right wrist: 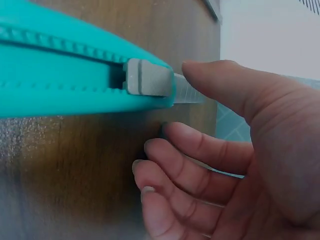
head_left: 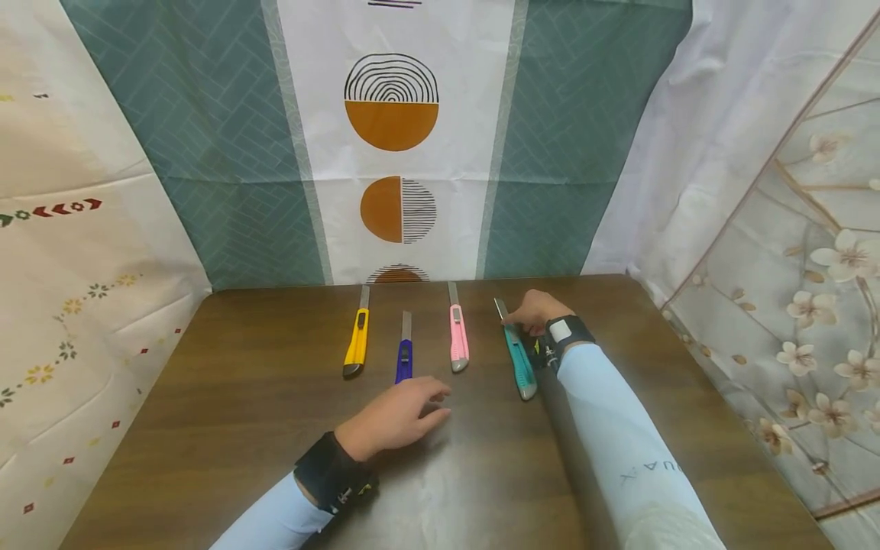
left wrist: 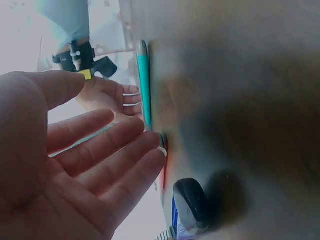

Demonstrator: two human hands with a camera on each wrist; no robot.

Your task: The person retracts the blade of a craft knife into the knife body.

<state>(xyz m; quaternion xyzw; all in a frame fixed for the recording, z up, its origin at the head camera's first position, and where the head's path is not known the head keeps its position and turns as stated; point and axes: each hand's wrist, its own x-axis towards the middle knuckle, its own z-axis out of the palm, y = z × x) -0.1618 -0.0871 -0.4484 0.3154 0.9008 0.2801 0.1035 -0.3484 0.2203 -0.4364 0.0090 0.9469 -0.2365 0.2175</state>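
A teal utility knife (head_left: 520,363) lies at the right of the row, its blade out. My right hand (head_left: 539,312) is at its blade end. In the right wrist view the thumb (right wrist: 225,82) is beside the blade (right wrist: 187,92), and the loosely bent fingers (right wrist: 185,170) are on the other side, not closed round the knife. My left hand (head_left: 395,416) hovers palm inward with relaxed fingers and nothing in it. Just beyond it lies a blue utility knife (head_left: 405,355), its lower end hidden by the hand. A pink utility knife (head_left: 458,336) lies between the hands.
A yellow utility knife (head_left: 356,344) lies at the left of the row, blade pointing away. All the knives rest on a brown wooden table (head_left: 241,405). Patterned cloth (head_left: 571,137) hangs along the table's back edge, with more cloth at both sides.
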